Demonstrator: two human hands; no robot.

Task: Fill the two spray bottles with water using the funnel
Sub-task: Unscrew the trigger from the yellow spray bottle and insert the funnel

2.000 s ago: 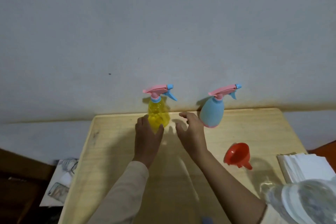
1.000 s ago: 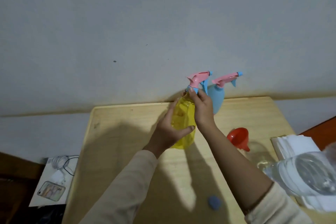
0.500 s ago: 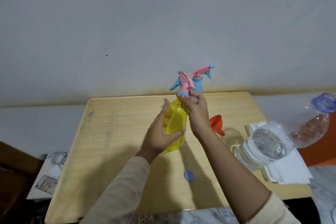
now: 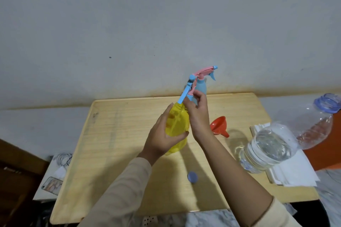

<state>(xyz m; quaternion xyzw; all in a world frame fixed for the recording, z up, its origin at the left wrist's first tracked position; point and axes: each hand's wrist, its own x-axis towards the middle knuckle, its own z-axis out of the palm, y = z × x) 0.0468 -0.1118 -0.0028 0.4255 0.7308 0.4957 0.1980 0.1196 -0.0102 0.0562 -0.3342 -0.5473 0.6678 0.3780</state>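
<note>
So this is really early in the job, basically step one of the first bottle. Nearest the camera, a small blue cap (image 4: 192,176) lies on the wooden tabletop (image 4: 118,134) at about 6 o'clock. I'd guess it belongs to the big clear water bottle (image 4: 267,149), which lies on its side at 3 o'clock on a stack of white paper (image 4: 295,175), open mouth pointing right, with a fair amount of water sitting in it.

Middle of the tabletop: the left hand (image 4: 162,138) is wrapped around the belly of the yellow spray bottle (image 4: 178,125), holding it off the surface and tipped a little. The right hand (image 4: 198,114) is up at the neck, fingers pinched around the base of the pink-and-blue trigger head (image 4: 190,86), which is tilted over to the left. Looks like it's being unscrewed or just lifting out, can't tell if it's fully free yet. The yellow bottle looks empty to me, though it's tinted so don't quote me.

The orange funnel (image 4: 219,127) is lying on its side at roughly 2 o'clock, just right of the right wrist, untouched.

Farthest back at 12 o'clock, against the wall, the light blue spray bottle (image 4: 200,88) stands with its sprayer on.

So left to do: funnel in, pour, recap, then repeat it all for the blue one.
</note>
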